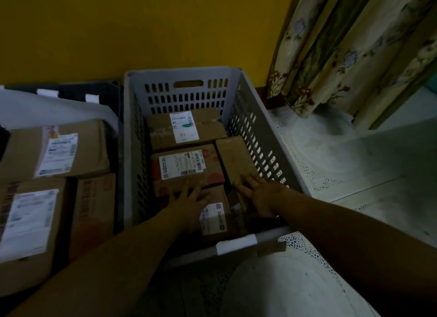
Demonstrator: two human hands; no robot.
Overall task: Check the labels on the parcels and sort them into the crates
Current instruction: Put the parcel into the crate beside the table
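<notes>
Right hand (pixel 254 193) flat, fingers spread, presses near end of unlabelled parcel (pixel 236 159); parcel's long axis runs straight ahead from fingertips, along right wall of grey crate (pixel 267 137). Left hand (pixel 189 199) flat, spread, on labelled parcel (pixel 214 218) alongside. Right hand nearer.

Label text on the parcels in the grey crate (pixel 257 137) is way too small and dim to read. The left hand (pixel 189 198) covers part of the near parcel (pixel 217 212). The dark crate (pixel 71 92) runs off the left edge.
</notes>
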